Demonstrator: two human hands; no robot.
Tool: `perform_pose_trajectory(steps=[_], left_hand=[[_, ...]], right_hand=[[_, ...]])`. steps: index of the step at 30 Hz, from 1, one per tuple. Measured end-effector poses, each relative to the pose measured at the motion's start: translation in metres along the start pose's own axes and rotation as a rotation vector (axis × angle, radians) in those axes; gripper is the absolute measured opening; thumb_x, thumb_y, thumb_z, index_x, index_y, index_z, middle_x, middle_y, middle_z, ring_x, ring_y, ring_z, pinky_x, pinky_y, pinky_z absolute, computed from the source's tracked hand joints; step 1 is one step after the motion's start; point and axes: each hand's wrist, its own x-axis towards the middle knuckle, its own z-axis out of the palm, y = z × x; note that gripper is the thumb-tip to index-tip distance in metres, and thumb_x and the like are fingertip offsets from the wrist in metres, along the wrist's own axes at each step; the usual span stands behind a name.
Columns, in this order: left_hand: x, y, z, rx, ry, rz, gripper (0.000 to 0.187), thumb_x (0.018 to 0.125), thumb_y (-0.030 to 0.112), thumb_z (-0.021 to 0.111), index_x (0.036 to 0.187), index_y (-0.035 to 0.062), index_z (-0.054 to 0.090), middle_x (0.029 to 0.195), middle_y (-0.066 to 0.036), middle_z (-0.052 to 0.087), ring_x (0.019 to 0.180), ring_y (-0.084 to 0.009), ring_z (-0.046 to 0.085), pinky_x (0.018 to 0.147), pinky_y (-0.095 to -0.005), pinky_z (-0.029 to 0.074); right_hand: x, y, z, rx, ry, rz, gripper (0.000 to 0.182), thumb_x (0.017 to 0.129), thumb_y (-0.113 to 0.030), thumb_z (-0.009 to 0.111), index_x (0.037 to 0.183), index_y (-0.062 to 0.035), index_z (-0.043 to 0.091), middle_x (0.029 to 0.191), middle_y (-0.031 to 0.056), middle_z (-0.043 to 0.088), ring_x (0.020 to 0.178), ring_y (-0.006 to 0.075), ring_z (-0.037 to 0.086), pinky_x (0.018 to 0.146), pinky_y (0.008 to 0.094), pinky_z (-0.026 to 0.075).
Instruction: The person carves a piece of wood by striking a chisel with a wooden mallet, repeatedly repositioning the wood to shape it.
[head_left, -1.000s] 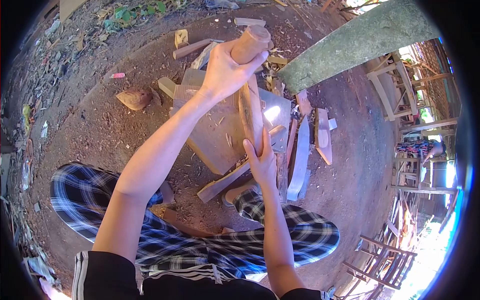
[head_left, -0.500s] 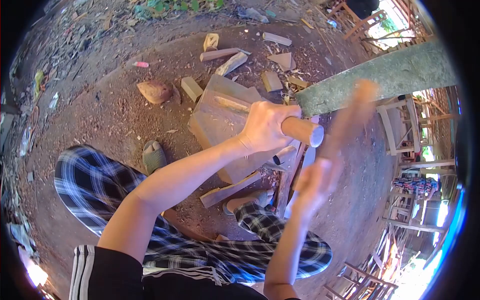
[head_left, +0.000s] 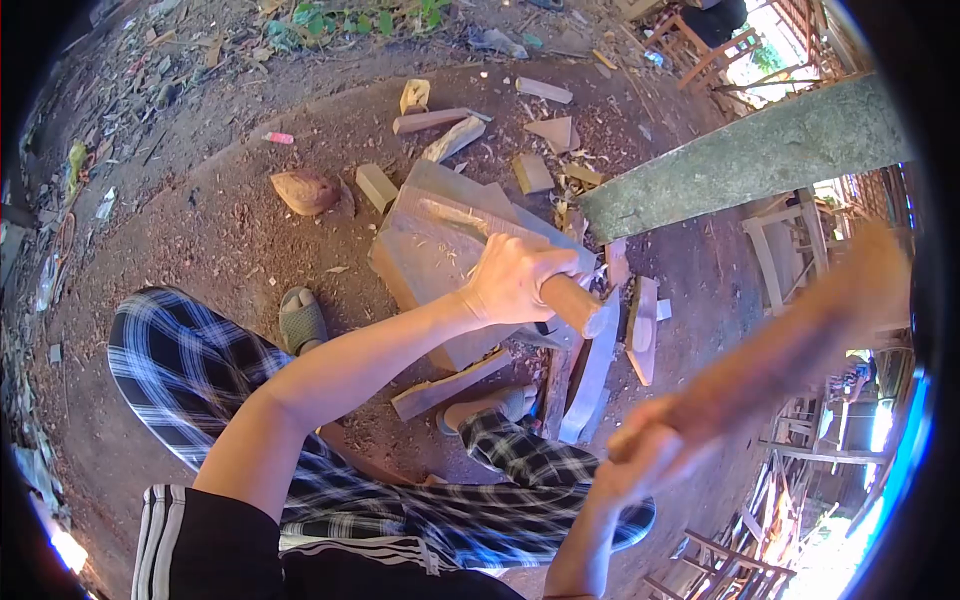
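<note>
My left hand (head_left: 520,278) is closed around the round wooden handle of a chisel (head_left: 575,307), whose flat butt end points to the lower right. The fist hides its blade. Under that hand is a broad wooden block (head_left: 430,255), with a narrow piece of wood (head_left: 455,213) and shavings on top. My right hand (head_left: 645,455) grips a thick wooden mallet (head_left: 775,365) by its narrow end. Motion blurs the mallet, which is raised out to the right, apart from the chisel.
A mossy stone-like slab (head_left: 740,165) juts in from the right beside the block. Offcuts such as a small block (head_left: 377,188) and a long strip (head_left: 450,385) lie around it. A brown husk-like piece (head_left: 305,192) is on the dirt at left. Wooden chair frames (head_left: 785,245) stand at right.
My right hand has swung the mallet down and to the right, away from the chisel. My left hand with the chisel has shifted slightly left and down, its butt end tipping lower.
</note>
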Motion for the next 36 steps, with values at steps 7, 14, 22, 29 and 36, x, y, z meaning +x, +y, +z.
perform_pose_trajectory(steps=[7, 14, 22, 29, 36], left_hand=[[-0.009, 0.008, -0.003, -0.01, -0.072, -0.002, 0.023, 0.058, 0.021, 0.072, 0.078, 0.0161, 0.061, 0.065, -0.008, 0.06, 0.063, -0.0332, 0.061, 0.052, -0.0454, 0.045], [-0.008, 0.026, 0.008, -0.13, 0.066, -0.107, 0.026, 0.056, 0.016, 0.074, 0.079, 0.0147, 0.061, 0.067, -0.007, 0.064, 0.061, -0.0296, 0.064, 0.053, -0.0396, 0.049], [0.019, 0.008, -0.008, -0.154, 0.014, 0.021, 0.023, 0.069, 0.018, 0.078, 0.081, 0.0046, 0.064, 0.069, -0.01, 0.066, 0.066, -0.0178, 0.069, 0.061, -0.03, 0.054], [0.072, -0.005, -0.02, -0.365, 0.177, -0.291, 0.021, 0.076, 0.018, 0.076, 0.078, 0.0021, 0.063, 0.067, -0.004, 0.067, 0.055, -0.0136, 0.064, 0.05, -0.0292, 0.051], [0.078, 0.011, -0.041, -0.62, 0.302, -0.485, 0.022, 0.084, 0.014, 0.073, 0.074, 0.0071, 0.054, 0.055, 0.003, 0.05, 0.043, -0.0045, 0.043, 0.039, -0.0223, 0.032]], right_hand=[[0.002, 0.008, 0.012, 0.543, 0.134, 0.245, 0.073, 0.088, -0.023, 0.062, 0.145, 0.0049, 0.026, 0.118, 0.0213, 0.059, 0.107, 0.0293, 0.059, 0.088, 0.0388, 0.046], [0.029, 0.092, 0.089, 0.334, -0.214, 0.304, 0.051, 0.091, -0.015, 0.058, 0.137, 0.001, 0.042, 0.11, 0.0152, 0.06, 0.092, 0.0212, 0.059, 0.077, 0.0339, 0.048], [0.012, 0.124, 0.137, 0.337, -0.3, 0.399, 0.053, 0.091, -0.024, 0.062, 0.137, -0.004, 0.043, 0.067, -0.001, 0.048, 0.044, 0.006, 0.043, 0.036, 0.0219, 0.032], [0.012, 0.106, 0.13, 0.524, -0.346, 0.559, 0.07, 0.092, -0.036, 0.059, 0.146, -0.0018, 0.031, 0.127, 0.0238, 0.056, 0.117, 0.0309, 0.055, 0.098, 0.0372, 0.041], [0.009, 0.099, 0.135, 0.309, -0.26, 0.395, 0.077, 0.089, -0.044, 0.059, 0.144, 0.0027, 0.031, 0.125, 0.0312, 0.055, 0.116, 0.0405, 0.056, 0.096, 0.0427, 0.043]])
